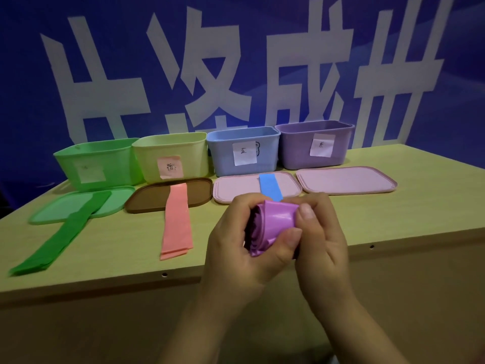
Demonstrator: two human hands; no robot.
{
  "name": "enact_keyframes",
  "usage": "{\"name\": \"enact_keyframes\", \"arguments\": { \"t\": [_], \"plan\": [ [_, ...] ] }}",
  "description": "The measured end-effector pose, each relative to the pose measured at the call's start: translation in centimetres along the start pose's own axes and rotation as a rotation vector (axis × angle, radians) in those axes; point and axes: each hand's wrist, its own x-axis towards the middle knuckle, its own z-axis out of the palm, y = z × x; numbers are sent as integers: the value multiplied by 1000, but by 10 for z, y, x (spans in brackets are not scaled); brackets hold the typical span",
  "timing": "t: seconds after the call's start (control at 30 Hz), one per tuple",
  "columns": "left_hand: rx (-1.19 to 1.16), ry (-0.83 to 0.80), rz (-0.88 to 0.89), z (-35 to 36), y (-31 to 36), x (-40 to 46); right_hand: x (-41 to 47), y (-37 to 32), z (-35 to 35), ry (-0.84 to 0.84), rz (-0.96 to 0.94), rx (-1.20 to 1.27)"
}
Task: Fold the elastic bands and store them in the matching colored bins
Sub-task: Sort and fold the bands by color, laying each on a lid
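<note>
A purple elastic band (271, 222), rolled into a tight bundle, sits between both hands above the table's front edge. My left hand (236, 245) grips it from the left with thumb across its lower part. My right hand (321, 237) pinches its right end. A green band (65, 237), a pink band (176, 222) and a blue band (270, 186) lie flat on the table, each partly on a lid. Four labelled bins stand in a row at the back: green bin (97, 166), yellow bin (170, 156), blue bin (244, 151), purple bin (315, 145).
Lids lie in front of the bins: a green lid (52, 210), a brown lid (147, 200), and two pink lids (236, 187) (346, 179). The wooden table (393, 214) ends at a front edge near my hands. A blue banner wall stands behind.
</note>
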Motion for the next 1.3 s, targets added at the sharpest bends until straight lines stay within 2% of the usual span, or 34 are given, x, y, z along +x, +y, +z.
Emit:
{"name": "enact_keyframes", "arguments": {
  "t": [0.2,0.3,0.37,0.47,0.53,0.6,0.67,0.8,1.03,1.1,1.23,1.3],
  "plan": [
    [29,-172,37,4,2,1,2,-4,-10,28,82,119],
    [123,-178,107,10,-9,17,20,4,-14,1,107,89],
    [116,-168,59,14,-21,33,38,13,-18,-26,158,80],
    [100,-181,-1,16,-51,64,69,38,-32,-154,208,-31],
    [72,-187,-48,14,-74,88,91,59,-46,-347,235,-105],
    [-16,-188,-185,13,-96,113,116,80,-59,-525,290,-125],
    [-118,-200,-305,16,-113,138,143,97,-64,-583,280,-177],
    [-287,-205,-531,27,-120,186,193,105,-63,-448,329,-220],
    [-533,-245,-890,31,-82,270,275,54,-64,-350,446,-231],
    [-493,-233,-978,34,-72,291,293,44,-69,-331,423,-331],
    [-157,-262,-1017,47,-64,321,322,35,-82,-344,455,-455],
    [-68,-246,-1024,56,-67,332,333,37,-90,-360,479,-492]
  ]
}}
